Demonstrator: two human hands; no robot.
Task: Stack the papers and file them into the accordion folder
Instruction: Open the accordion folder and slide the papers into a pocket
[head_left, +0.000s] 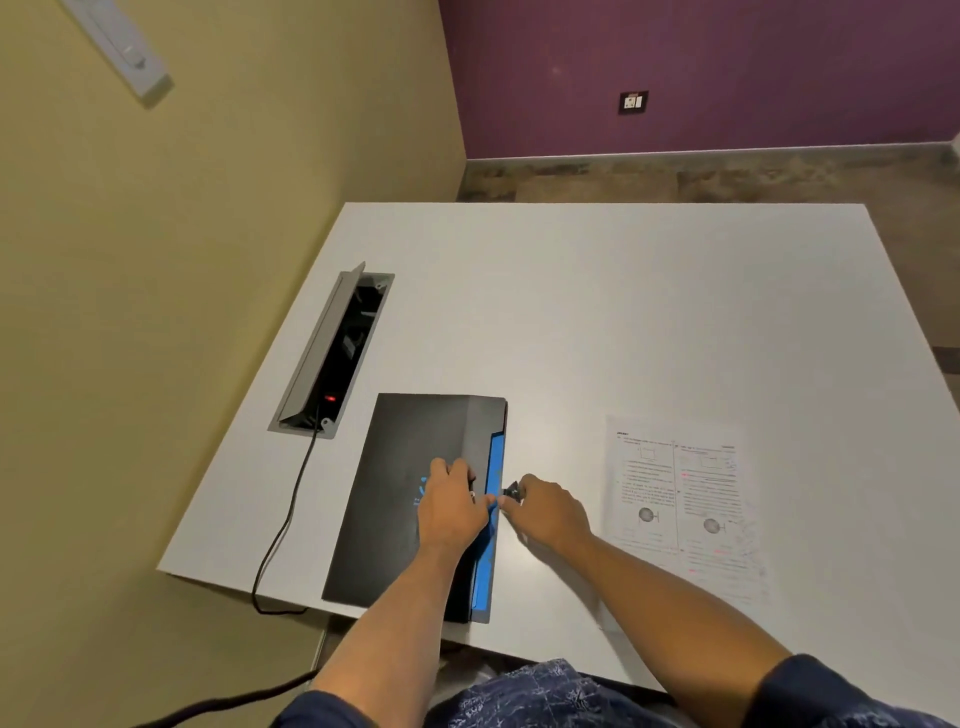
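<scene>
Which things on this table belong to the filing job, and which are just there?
Job: accordion folder; papers; left hand on the folder; right hand at its clasp.

Just there: power socket box; black cable; table.

White table (623, 312), black accordion folder (405, 493) lying flat, printed papers (685, 509) well apart, recessed socket box (337, 348).

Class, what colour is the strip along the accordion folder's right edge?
Bright blue strip against the black accordion folder, seen in the head view.
</scene>
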